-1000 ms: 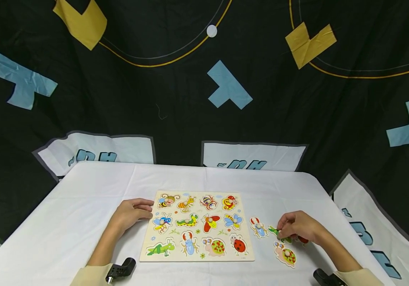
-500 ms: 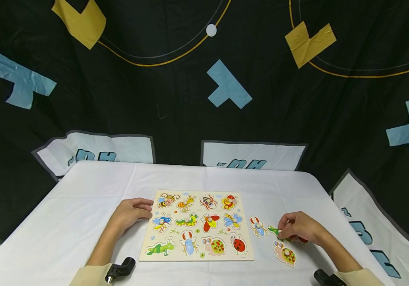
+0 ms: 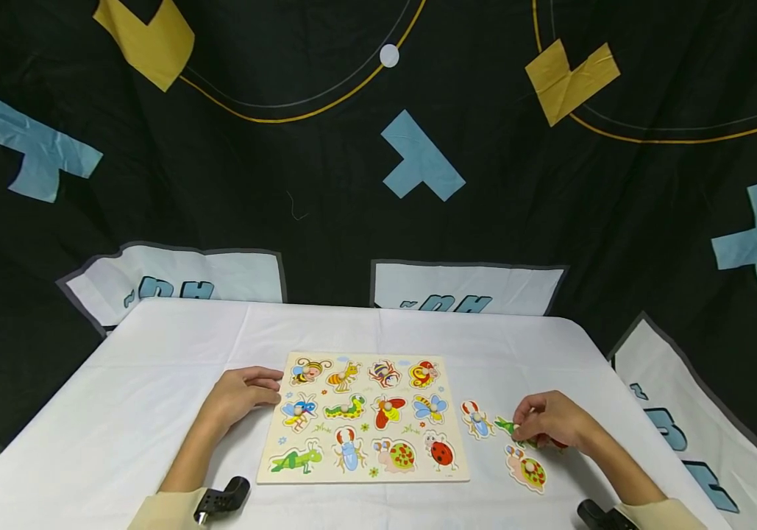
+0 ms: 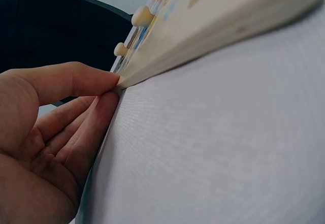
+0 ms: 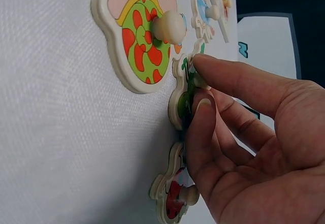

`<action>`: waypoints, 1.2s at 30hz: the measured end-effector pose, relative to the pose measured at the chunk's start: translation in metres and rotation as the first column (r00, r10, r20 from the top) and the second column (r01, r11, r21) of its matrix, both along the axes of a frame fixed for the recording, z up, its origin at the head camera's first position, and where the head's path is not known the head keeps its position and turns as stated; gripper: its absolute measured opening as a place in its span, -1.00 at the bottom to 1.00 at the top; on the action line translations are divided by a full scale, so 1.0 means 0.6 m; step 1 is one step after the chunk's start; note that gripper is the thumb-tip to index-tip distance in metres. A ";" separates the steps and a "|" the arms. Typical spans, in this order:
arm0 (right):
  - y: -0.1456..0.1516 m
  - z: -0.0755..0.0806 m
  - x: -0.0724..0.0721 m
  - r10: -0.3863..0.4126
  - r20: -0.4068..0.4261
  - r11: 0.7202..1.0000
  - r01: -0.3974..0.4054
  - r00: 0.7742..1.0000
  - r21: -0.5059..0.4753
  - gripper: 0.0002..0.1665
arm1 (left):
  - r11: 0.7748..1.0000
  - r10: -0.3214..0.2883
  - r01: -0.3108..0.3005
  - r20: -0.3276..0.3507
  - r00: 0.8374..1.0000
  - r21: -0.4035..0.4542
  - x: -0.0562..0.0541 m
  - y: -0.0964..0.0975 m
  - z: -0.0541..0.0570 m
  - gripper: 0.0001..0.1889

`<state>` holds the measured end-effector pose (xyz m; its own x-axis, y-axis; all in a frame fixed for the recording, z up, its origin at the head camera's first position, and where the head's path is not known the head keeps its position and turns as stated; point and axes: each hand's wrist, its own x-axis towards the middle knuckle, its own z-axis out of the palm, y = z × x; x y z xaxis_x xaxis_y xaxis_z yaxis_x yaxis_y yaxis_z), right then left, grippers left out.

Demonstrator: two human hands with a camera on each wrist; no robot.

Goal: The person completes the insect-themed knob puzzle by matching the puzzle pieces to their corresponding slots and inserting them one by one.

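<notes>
View shifted; R hand (image 3: 553, 419) still pinching grn pc (image 5: 183, 102), L hand (image 3: 237, 396) relaxed, touching board (image 3: 325, 478).

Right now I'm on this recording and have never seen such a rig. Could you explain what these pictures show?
There is no robot here, just a person's two bare hands. The wide picture comes from a camera worn on the head, looking forward and down. The two close-ups come from cameras worn on the wrists.

On the white cloth lies an insect puzzle board. The left hand touches its left edge. The right hand pinches a green piece, apparently by its knob, which the fingers partly hide. Near it lie a snail piece, a blue beetle piece and a red piece, this last partly hidden in the head view.
</notes>
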<state>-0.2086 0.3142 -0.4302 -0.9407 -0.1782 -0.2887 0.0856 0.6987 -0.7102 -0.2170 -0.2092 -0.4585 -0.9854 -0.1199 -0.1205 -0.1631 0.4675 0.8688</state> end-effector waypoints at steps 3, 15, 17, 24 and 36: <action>-0.001 0.001 -0.002 -0.001 -0.007 1.000 0.001 1.000 0.008 -0.74 | 1.000 0.002 -0.002 -0.001 1.000 0.000 -0.001 0.000 0.000 -0.52; -0.016 0.014 -0.011 -0.008 -0.037 0.999 0.009 0.999 0.034 -0.76 | 1.000 0.004 -0.004 0.004 1.000 0.018 0.000 0.001 -0.001 -0.52; -0.022 0.017 -0.012 -0.009 -0.048 0.999 0.010 0.999 0.034 -0.76 | 1.000 0.005 -0.005 0.002 1.000 0.010 0.000 0.001 -0.001 -0.52; -0.046 0.023 -0.022 0.033 -0.065 0.999 -0.034 0.997 -0.009 -0.76 | 1.000 0.002 -0.002 -0.011 1.000 -0.016 -0.002 0.000 -0.002 -0.54; -0.104 0.031 -0.039 0.072 -0.089 0.996 -0.077 0.993 -0.053 -0.75 | 1.000 0.011 -0.011 -0.008 1.000 -0.016 -0.002 -0.001 -0.002 -0.52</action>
